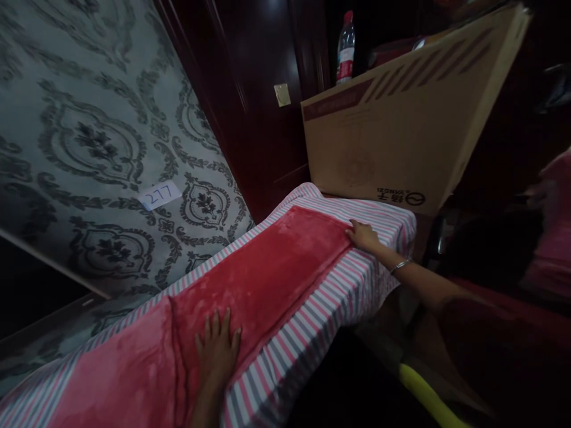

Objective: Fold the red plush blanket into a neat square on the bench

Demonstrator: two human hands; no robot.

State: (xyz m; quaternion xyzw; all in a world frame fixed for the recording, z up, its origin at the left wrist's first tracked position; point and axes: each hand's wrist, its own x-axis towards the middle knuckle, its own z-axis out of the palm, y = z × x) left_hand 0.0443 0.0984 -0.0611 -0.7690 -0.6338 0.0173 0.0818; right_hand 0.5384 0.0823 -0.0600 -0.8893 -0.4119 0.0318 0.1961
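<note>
A long red plush cloth, folded in layers, lies along a narrow surface covered with a striped sheet. Its near left part is paler pink-red, with a layered fold edge between the two parts. My left hand rests flat on the red part just right of that fold, fingers spread. Farther off, my right hand, with a bracelet on the wrist, touches the cloth's far right corner. Its fingers reach over the edge and look apart; their undersides are hidden.
A large cardboard box stands behind the far end, with a red-capped bottle behind its top edge. Patterned wallpaper bearing a paper marked 277 runs along the left. A dark wooden panel rises behind. Something yellow-green shows low at right.
</note>
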